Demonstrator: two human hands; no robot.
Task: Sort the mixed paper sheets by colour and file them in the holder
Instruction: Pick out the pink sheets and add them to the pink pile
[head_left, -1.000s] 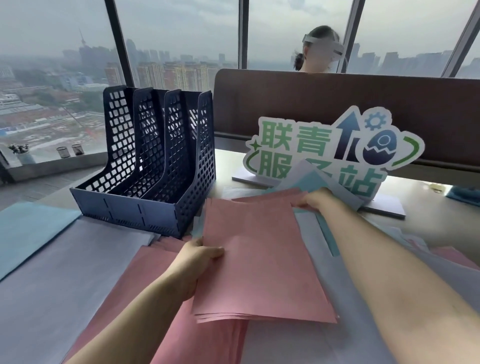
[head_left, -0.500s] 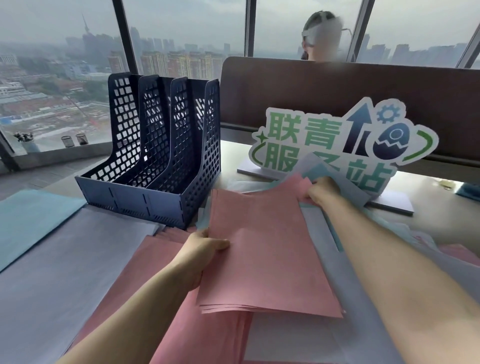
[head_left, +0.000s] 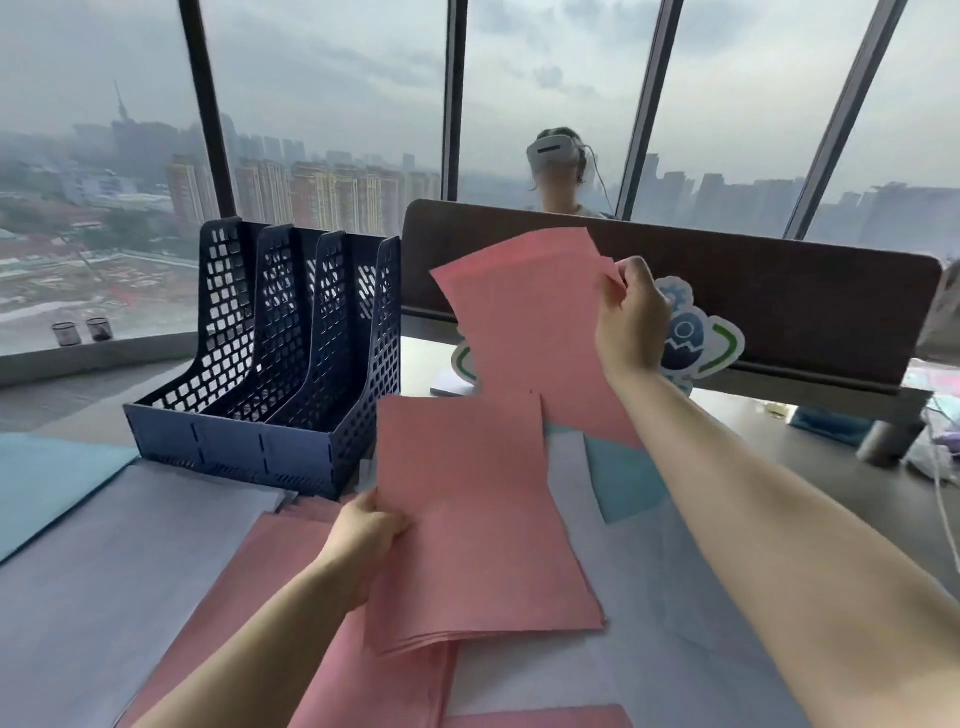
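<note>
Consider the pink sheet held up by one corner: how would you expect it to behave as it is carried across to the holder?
The raised pink sheet probably flops: the right hand pinches only its top corner and it hangs slanted. It seems very light, since that pinch carries it. It could catch on the holder, whose slots look narrow.
</note>
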